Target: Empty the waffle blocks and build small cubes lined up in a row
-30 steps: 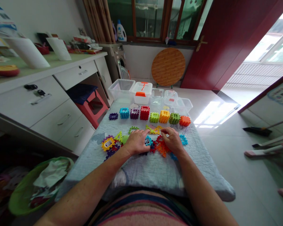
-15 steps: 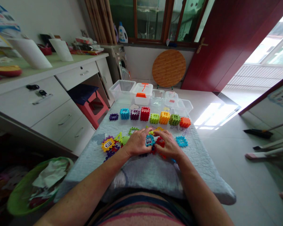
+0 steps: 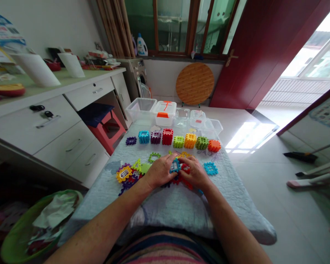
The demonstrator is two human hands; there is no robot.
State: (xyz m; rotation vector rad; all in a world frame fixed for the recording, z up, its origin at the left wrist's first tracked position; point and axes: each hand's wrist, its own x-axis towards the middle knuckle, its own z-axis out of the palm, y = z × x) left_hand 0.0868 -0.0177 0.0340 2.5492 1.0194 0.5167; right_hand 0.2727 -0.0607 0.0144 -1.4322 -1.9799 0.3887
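Between my hands, just above the heap, is a blue plastic building block panel (image 3: 175, 166) with a white lattice window. My left hand (image 3: 161, 170) grips its left side with thumb and fingers. On its right edge, the fingers of my right hand (image 3: 193, 170) are closed too. Red pieces (image 3: 185, 168) show beneath my right hand. To the left of my hands lie loose panels, among them a yellow one (image 3: 124, 174) with a white window and a green triangle (image 3: 136, 165). A flat blue frame (image 3: 210, 168) rests to the right.
Behind the loose pieces stands a row of color-sorted stacks, including a red stack (image 3: 167, 136) and an orange one (image 3: 214, 146). Clear plastic boxes line the far edge, one lidded box (image 3: 165, 113) with orange clips. A green basket (image 3: 41, 223) sits on the floor at left.
My right hand has closed in on the blue panel's right side, and the panel has turned a little more upright. The whole view has shifted slightly.
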